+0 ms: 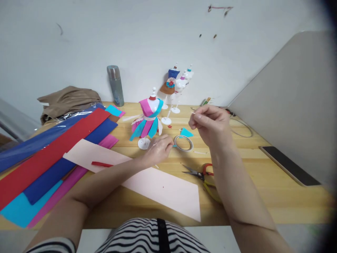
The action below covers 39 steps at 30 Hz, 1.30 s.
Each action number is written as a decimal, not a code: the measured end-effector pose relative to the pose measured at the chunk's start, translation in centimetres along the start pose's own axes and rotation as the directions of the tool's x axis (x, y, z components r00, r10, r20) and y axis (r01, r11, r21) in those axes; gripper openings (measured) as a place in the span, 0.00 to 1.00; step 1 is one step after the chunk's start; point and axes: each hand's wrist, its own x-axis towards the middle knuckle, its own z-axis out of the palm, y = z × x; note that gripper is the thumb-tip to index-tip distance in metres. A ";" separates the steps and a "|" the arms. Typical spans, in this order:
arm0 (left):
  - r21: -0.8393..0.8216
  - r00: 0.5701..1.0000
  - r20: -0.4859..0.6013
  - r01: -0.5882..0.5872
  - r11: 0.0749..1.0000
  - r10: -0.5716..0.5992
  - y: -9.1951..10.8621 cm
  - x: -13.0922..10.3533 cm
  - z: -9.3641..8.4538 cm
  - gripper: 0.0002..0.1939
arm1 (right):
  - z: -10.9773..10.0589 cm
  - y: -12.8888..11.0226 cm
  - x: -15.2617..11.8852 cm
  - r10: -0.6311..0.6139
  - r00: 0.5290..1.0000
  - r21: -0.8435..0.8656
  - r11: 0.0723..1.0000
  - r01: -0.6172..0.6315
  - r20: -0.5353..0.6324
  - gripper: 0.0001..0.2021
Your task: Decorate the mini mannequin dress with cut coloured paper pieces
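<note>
My right hand (pixel 210 123) is raised over the table, thumb and forefinger pinched on a tiny white strip (pixel 193 113). My left hand (pixel 161 149) rests low with curled fingers, beside a roll of tape (pixel 183 143); what it holds, if anything, is hidden. Behind my left hand stands a small white dress form (pixel 153 105) dressed in pink, turquoise and pale paper or fabric strips. Turquoise scraps (pixel 186 132) lie by the tape. Scissors (pixel 201 174) with red and yellow handles lie partly hidden behind my right forearm.
A pale pink sheet (pixel 163 189) lies under my left forearm, with red (pixel 60 147) and blue sheets stacked to the left. At the back are a flask (pixel 116 86), brown cloth (pixel 70 100) and several other dress forms (pixel 173 82). A phone (pixel 289 165) lies right, beside a grey partition (pixel 289 88).
</note>
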 end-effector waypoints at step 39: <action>-0.879 0.965 0.045 0.162 0.448 -0.260 5.3 -1.2 -3.4 0.23 | -0.9 -2.5 -1.7 0.231 0.918 -0.171 0.968 -0.184 0.321 0.12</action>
